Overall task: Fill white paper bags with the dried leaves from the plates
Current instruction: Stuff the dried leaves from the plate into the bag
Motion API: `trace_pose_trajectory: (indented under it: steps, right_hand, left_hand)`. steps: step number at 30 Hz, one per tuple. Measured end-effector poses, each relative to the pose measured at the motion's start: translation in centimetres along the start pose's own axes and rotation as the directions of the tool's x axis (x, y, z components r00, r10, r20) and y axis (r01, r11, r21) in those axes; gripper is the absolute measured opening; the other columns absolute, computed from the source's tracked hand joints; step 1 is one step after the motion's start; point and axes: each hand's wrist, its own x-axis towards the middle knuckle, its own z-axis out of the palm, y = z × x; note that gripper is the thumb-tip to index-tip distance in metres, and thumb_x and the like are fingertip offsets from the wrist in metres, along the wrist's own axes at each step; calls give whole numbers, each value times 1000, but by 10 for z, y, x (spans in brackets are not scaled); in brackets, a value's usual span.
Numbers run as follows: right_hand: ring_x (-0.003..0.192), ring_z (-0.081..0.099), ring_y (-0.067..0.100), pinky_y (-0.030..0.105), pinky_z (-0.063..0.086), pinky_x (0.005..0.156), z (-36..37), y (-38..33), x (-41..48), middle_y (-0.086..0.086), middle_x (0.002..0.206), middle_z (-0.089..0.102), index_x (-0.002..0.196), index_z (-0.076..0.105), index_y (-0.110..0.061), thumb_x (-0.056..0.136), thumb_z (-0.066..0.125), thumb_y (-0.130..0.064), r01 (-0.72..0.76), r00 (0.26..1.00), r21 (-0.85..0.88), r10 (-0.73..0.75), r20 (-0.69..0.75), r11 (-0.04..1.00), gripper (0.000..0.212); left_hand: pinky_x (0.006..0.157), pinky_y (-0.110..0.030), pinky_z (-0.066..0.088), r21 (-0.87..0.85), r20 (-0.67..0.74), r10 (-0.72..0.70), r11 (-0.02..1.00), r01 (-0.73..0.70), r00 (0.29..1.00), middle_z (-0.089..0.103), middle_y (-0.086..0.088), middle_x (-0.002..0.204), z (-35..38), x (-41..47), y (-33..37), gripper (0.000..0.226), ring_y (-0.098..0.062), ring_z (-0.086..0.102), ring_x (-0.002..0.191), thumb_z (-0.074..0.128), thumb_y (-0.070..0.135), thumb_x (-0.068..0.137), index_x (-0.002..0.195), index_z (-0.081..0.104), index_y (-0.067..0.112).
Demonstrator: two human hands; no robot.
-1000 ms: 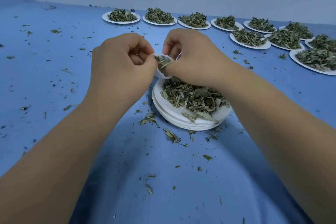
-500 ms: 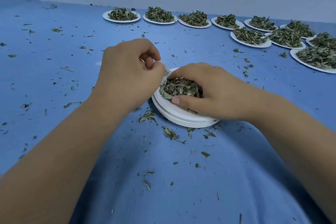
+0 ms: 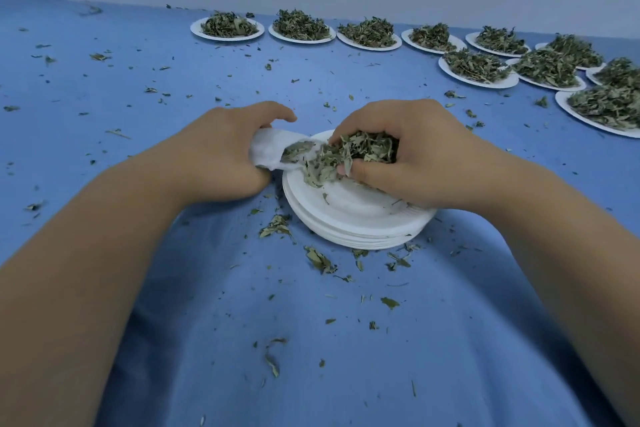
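Observation:
A stack of white paper plates (image 3: 360, 218) sits in the middle of the blue table. My left hand (image 3: 225, 156) grips a small white paper bag (image 3: 268, 152) at the stack's left rim, its mouth turned right with leaves showing inside. My right hand (image 3: 408, 152) curls over a clump of dried green leaves (image 3: 349, 156) on the top plate, right at the bag's mouth. The near half of the top plate is bare.
Several white plates heaped with dried leaves (image 3: 227, 28) line the far edge, and more crowd the right side (image 3: 602, 107). Leaf crumbs (image 3: 318, 260) are scattered over the blue cloth (image 3: 311, 357) around the stack. A pale wall stands behind the table.
My right hand has gathered the leaves across the plate toward the bag. My left hand has lowered the bag from mid-air to the stack's left rim and tipped its mouth sideways.

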Motion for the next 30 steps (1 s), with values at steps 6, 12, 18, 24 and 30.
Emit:
trace_pose_trajectory:
  steps: [6,12,18,24,30]
  right_hand:
    - [87,63,-9,6,45,71,-5,0,-5,-26,96,68,107,73,-34,90,73,-24,-22,990,111,38,-137,994,20]
    - [93,67,1,19,52,79,-9,-8,-5,-21,100,70,106,74,-35,89,77,-25,-10,967,238,70,-244,971,20]
    - [89,66,-7,5,47,73,2,-18,-3,-27,97,71,100,71,-43,84,73,-12,-28,976,227,75,-203,974,34]
    - [68,63,1,16,50,61,0,-21,2,-14,79,70,88,65,-29,78,76,-15,-84,945,282,166,-281,956,20]
    - [78,68,10,16,54,68,-2,-23,0,-3,85,74,90,76,-21,82,82,-16,-64,984,392,122,-126,918,11]
  left_hand:
    - [66,-30,49,34,-211,4,999,3,977,63,16,89,0,-4,6,32,-6,57,81,60,33,75,106,54,43]
    - [69,-42,50,195,-381,67,981,10,922,61,4,83,1,-7,24,23,-27,57,76,65,25,79,100,58,29]
    - [70,-36,39,209,-369,118,977,-41,922,59,4,75,9,-10,39,19,-27,56,73,65,25,77,95,58,29]
    - [70,-37,38,380,-363,228,921,-80,903,55,1,70,12,-7,48,16,-31,53,64,64,20,78,92,57,20]
    - [67,-37,34,393,-356,203,918,-50,912,48,4,63,13,-7,52,13,-21,44,56,60,23,76,82,48,25]
